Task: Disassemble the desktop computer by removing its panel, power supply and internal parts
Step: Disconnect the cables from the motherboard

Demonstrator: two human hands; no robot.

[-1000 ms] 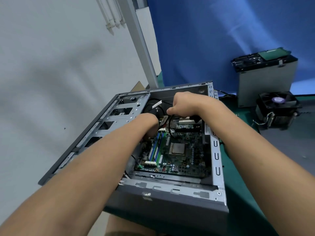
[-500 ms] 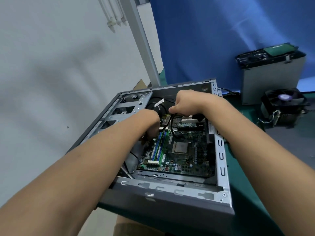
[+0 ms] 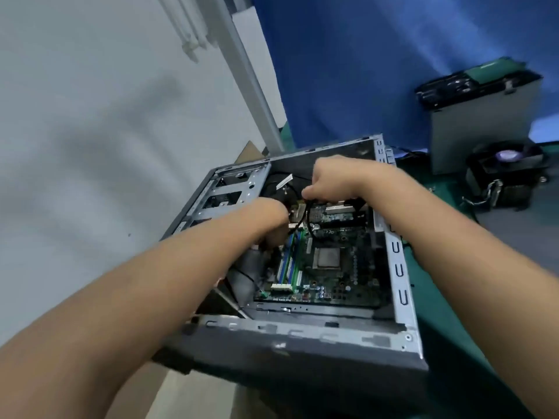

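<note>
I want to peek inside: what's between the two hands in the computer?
In the head view, a black cable runs between the left hand and the right hand, over the motherboard.

- case [image 3: 302, 343] lay on its side, grey, open upward, panel off
- motherboard [image 3: 341, 285] sat flat inside, with memory sticks [image 3: 290, 261] along its left and a bare CPU [image 3: 326, 257] mid-board
- black cable [image 3: 305, 219] rose from the board's far end, pinched by the right hand [image 3: 332, 179]
- cooler [image 3: 508, 176] stood apart, right of the case

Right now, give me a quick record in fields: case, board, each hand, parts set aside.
case: computer case, side open, on green mat
board: motherboard in the case, processor uncovered
left hand: inside case by memory slots, grip hidden
right hand: pinches black cable over the board
set aside: cooler fan, grey box, at right
</note>
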